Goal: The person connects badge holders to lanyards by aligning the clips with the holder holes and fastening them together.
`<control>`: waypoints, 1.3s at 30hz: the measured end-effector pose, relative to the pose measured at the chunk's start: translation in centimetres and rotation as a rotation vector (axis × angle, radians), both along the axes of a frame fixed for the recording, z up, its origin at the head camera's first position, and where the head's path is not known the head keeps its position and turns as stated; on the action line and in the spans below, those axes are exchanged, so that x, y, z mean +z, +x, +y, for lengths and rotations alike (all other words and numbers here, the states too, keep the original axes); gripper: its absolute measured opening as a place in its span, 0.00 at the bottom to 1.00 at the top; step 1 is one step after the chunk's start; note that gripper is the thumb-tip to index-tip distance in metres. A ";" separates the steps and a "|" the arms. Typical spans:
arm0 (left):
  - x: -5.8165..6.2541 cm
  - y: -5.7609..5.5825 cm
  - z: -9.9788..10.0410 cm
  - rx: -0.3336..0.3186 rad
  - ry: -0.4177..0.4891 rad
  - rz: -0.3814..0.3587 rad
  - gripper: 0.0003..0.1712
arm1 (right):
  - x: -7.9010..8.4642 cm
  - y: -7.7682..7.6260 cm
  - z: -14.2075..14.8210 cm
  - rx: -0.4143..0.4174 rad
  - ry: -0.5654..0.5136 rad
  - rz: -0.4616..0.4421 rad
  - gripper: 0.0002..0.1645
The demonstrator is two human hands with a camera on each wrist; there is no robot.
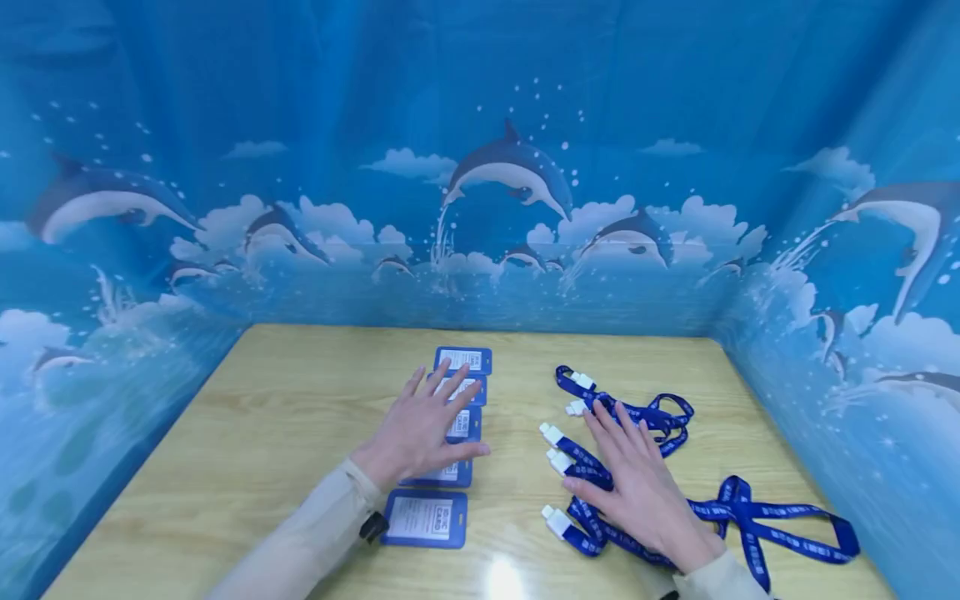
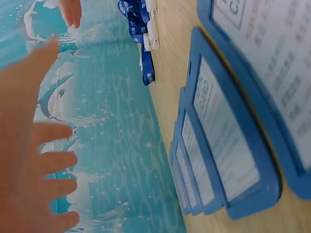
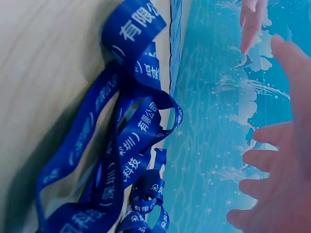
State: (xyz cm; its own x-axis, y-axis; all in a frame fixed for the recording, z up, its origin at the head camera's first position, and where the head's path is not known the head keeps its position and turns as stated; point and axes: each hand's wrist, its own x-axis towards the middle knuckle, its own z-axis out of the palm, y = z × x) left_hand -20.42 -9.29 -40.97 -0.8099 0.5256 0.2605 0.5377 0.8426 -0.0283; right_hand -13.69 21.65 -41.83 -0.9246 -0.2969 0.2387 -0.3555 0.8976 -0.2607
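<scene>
My left hand (image 1: 423, 429) hovers palm down with spread fingers over a column of blue badge holders (image 1: 427, 518), overlapping several of them in the head view. Each holder frames a white printed card. In the left wrist view the badge holders (image 2: 226, 141) lie on the table below the hand (image 2: 29, 145). My right hand (image 1: 637, 487), also with straight, spread fingers, is above several dark blue lanyards (image 1: 588, 533) with white plastic ends. The right wrist view shows white lettering on the looped lanyard straps (image 3: 136, 131), apart from the hand (image 3: 277, 160). Neither hand holds anything.
The light wooden table (image 1: 300, 400) carries the badge column at its middle and the lanyards at the right. A blue curtain (image 1: 345, 108) printed with dolphins and clouds encloses the back and both sides. One lanyard loop (image 1: 810, 533) reaches toward the right edge.
</scene>
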 end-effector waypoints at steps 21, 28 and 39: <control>-0.5 -0.3 -1.5 0.081 0.063 0.012 0.23 | -1.2 -11.9 0.7 -0.122 -0.074 0.062 0.18; -0.9 -0.3 -1.4 0.106 0.085 -0.017 0.25 | -2.8 -14.2 0.4 -0.183 -0.027 -0.045 0.19; -1.3 -0.3 -1.3 0.091 0.088 0.014 0.26 | -4.2 -15.9 1.2 -0.201 -0.011 -0.076 0.20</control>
